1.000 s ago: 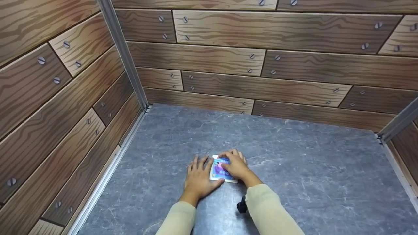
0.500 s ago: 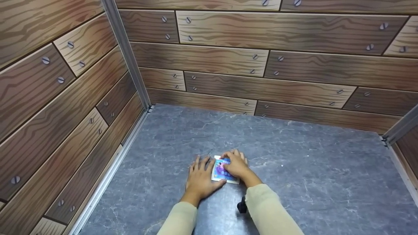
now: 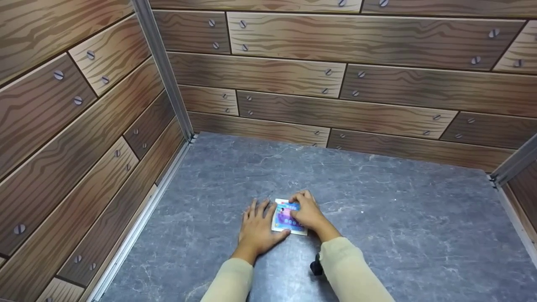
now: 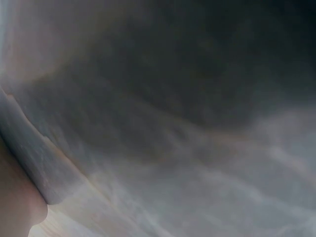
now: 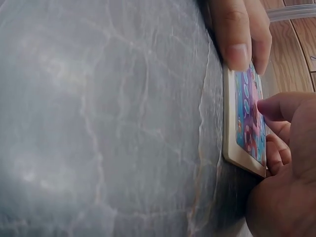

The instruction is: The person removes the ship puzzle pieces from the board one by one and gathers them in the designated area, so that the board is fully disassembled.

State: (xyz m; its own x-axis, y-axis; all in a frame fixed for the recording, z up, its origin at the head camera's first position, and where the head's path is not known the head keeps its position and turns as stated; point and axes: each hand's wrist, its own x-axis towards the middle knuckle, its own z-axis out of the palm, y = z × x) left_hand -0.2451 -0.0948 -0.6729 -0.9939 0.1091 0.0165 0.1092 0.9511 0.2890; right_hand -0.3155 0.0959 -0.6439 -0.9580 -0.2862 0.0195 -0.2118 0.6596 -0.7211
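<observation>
A small flat picture board (image 3: 285,220) lies on the grey marbled surface, printed in blue, pink and purple. Its thick pale border (image 5: 230,113) shows in the right wrist view. My left hand (image 3: 256,230) rests along the board's left side, fingers spread and fairly straight, thumb at the near edge. With curled fingers, my right hand (image 3: 309,214) grips the board's right part, its thumb tip on the picture. That hand covers the board's right side. In the left wrist view only blurred grey surface and a bit of skin (image 4: 19,197) appear.
Wood-plank-patterned walls (image 3: 289,75) enclose the grey surface (image 3: 398,230) at the back and sides. Metal strips (image 3: 161,75) run along the corners and left edge. A black piece (image 3: 316,266) sits under my right wrist.
My right hand has shifted slightly to the right, its fingers drawn in, uncovering more of the picture. The left hand and the board stay put.
</observation>
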